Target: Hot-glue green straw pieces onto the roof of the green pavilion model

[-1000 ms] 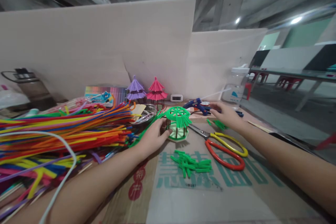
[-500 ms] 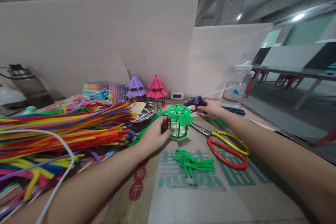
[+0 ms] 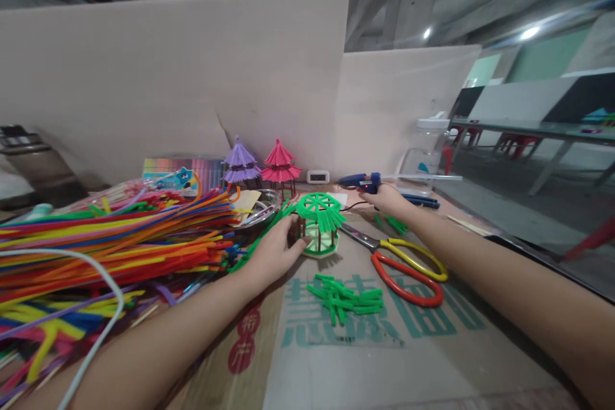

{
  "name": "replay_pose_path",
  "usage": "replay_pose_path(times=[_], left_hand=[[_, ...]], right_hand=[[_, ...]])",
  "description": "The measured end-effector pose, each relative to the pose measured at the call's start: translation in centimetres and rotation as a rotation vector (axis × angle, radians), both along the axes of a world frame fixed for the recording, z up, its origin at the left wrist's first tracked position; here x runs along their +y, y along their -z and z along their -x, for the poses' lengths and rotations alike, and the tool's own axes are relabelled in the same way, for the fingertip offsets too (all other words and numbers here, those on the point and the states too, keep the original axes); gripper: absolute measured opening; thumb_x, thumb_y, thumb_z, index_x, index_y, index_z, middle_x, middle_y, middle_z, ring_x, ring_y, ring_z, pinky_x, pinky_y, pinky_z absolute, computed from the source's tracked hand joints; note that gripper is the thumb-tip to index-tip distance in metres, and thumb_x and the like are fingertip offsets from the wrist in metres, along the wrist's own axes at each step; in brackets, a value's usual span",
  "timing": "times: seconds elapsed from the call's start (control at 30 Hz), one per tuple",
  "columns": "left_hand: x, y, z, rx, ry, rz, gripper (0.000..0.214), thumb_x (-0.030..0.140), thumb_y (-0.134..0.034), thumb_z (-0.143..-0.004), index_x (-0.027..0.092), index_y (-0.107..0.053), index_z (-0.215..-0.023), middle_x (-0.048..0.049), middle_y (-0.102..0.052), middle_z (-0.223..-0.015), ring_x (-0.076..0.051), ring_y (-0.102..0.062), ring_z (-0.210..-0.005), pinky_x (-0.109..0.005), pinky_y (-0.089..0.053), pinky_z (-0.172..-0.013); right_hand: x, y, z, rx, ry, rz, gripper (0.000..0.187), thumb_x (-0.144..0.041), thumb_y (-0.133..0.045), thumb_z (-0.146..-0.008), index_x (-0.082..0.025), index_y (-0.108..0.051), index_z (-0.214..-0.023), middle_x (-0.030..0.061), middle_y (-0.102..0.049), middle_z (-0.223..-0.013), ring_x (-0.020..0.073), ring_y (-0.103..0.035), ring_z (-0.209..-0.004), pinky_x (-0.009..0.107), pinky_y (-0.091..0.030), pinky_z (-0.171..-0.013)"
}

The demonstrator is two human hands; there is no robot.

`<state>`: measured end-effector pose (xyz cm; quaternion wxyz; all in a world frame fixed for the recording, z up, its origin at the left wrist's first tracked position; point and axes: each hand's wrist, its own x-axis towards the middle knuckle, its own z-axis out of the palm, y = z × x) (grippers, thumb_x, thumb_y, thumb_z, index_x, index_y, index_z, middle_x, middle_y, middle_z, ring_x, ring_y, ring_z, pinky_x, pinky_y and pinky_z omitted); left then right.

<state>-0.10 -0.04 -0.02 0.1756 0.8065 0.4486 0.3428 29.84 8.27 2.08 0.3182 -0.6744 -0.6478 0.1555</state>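
Observation:
My left hand (image 3: 279, 245) is closed round the left side of a small pavilion model (image 3: 318, 202), its thumb at the base. The model has a green spoked ring on top, brown posts and a green-edged base; green strips fan out from the ring's front right. In my right hand (image 3: 390, 198) is a blue glue gun (image 3: 359, 180), its nozzle pointing left and a long clear glue stick (image 3: 427, 177) running out behind. Scissors (image 3: 408, 269) with red and yellow handles lie right of the model. A pile of short green pipe cleaner pieces (image 3: 343, 300) sits in front of it.
Bundles of coloured pipe cleaners (image 3: 115, 243) cover the left side, crossed by a white cable (image 3: 103, 269). Purple (image 3: 241, 163) and pink (image 3: 280, 163) pavilion models stand at the back beside a metal bowl (image 3: 269, 208) and small digital clock (image 3: 318, 177). A clear bottle (image 3: 427, 150) stands back right.
My right hand has raised and turned the glue gun, so its glue stick now lies nearly level. My left hand still grips the model. The whole view has shifted slightly.

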Motion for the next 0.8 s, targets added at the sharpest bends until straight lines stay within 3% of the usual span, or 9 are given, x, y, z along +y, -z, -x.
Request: replay_pose_path(times=[0.2, 0.37, 0.5, 0.63, 0.8], left_hand=[[0.3, 0.4, 0.2, -0.038, -0.013, -0.025, 0.024, 0.034, -0.056, -0.090, 0.017, -0.055, -0.106, -0.0114, -0.066, -0.107, -0.026, -0.063, -0.100, -0.043, -0.050, -0.090], [0.7, 0.8, 0.5, -0.085, -0.053, -0.129, 0.030, 0.027, -0.058, -0.089, 0.017, -0.055, -0.118, -0.0131, -0.062, -0.116, -0.027, -0.058, -0.112, -0.046, -0.047, -0.099], [0.9, 1.0, 0.6, -0.111, -0.033, -0.163, 0.026, 0.026, -0.060, -0.088, 0.018, -0.057, -0.113, -0.0119, -0.060, -0.114, -0.026, -0.058, -0.111, -0.045, -0.049, -0.097], [1.0, 1.1, 0.6, -0.121, -0.012, -0.183, 0.025, 0.027, -0.060, -0.089, 0.019, -0.057, -0.112, -0.0118, -0.058, -0.116, -0.026, -0.057, -0.112, -0.044, -0.050, -0.097], [0.9, 0.8, 0.7, -0.095, -0.023, -0.170, 0.023, 0.026, -0.060, -0.088, 0.018, -0.057, -0.109, -0.0115, -0.058, -0.115, -0.026, -0.056, -0.113, -0.043, -0.050, -0.097]], right_hand=[[-3.5, -2.7, 0.0, 0.211, -0.173, -0.096, 0.028, -0.032, -0.057, -0.086, -0.016, -0.070, -0.105, -0.0041, -0.052, -0.042, 0.0167, -0.062, -0.053, 0.026, -0.052, -0.062], [-8.6, -4.1, 1.2, 0.453, -0.370, -0.185, 0.020, -0.042, -0.065, -0.082, -0.022, -0.068, -0.082, -0.0057, -0.046, -0.042, 0.0145, -0.052, -0.044, 0.029, -0.052, -0.056], [-11.9, -3.2, 1.6, 0.376, -0.427, -0.127, 0.042, -0.065, -0.060, -0.081, -0.024, -0.067, -0.076, 0.0028, -0.064, -0.063, 0.0192, -0.061, -0.059, 0.032, -0.052, -0.055], [-13.5, -2.8, 1.7, 0.207, -0.494, -0.216, 0.043, -0.068, -0.056, -0.083, -0.027, -0.070, -0.084, 0.0062, -0.071, -0.084, 0.0266, -0.067, -0.082, 0.039, -0.056, -0.072], [-14.4, -3.8, 2.2, -0.021, -0.478, -0.296, 0.033, -0.057, -0.063, -0.083, -0.025, -0.062, -0.077, 0.0027, -0.066, -0.075, 0.0228, -0.062, -0.069, 0.036, -0.050, -0.066]])
